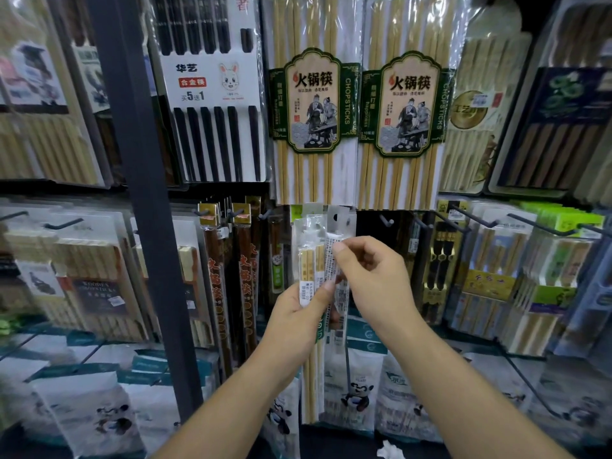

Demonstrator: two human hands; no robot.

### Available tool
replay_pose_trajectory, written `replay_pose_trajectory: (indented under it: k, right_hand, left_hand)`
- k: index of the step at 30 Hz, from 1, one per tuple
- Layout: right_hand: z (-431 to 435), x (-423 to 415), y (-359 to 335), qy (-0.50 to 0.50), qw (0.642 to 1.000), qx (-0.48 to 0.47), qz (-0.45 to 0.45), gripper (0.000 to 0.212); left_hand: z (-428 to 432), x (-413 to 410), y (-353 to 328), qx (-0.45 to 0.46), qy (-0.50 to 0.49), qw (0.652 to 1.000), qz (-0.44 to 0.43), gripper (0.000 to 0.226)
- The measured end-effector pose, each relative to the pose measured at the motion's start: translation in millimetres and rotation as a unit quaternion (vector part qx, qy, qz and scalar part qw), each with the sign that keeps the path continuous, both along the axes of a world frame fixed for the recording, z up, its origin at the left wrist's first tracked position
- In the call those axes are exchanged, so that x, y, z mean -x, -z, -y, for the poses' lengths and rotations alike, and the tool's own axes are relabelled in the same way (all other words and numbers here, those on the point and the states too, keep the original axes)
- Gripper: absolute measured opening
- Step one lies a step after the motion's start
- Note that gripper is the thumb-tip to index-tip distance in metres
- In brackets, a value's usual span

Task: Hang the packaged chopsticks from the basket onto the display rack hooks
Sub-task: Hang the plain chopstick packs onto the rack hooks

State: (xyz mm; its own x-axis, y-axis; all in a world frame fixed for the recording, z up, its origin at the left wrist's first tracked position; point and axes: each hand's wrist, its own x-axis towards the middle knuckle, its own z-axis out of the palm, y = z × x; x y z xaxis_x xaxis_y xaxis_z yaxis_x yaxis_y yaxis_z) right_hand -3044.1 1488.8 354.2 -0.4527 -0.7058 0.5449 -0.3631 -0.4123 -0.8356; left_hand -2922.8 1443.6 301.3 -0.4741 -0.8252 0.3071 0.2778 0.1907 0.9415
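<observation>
Both hands are busy: my left hand (294, 313) grips a bunch of packaged chopsticks (309, 260) upright, and my right hand (374, 276) pinches the front pack (331, 261) just above the left thumb. I'd peel that one clear, then steer its hang hole (335, 217) squarely onto the hook (386, 222) up-right of my right hand.

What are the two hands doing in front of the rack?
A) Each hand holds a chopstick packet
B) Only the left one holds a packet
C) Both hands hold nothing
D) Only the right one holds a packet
A: the left hand grips the pale chopstick packet, and the right hand pinches the packet with the printed label right beside it.
</observation>
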Motion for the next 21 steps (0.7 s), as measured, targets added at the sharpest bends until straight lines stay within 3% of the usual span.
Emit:
replay_pose_trajectory:
  k: [6,14,21]
  right_hand:
    - [3,2,-2,0.012,1.0,-0.013,0.02,0.024]
    - [11,10,-4,0.047,0.998,-0.034,0.027,0.033]
    - [13,11,-2,0.065,0.997,-0.039,0.016,0.038]
  left_hand:
    - [0,-3,1,-0.001,0.012,1.0,0.004,0.042]
    - [7,-4,5,-0.031,-0.054,0.998,0.032,0.029]
    - [5,-7,2,-0.036,-0.01,0.999,0.014,0.032]
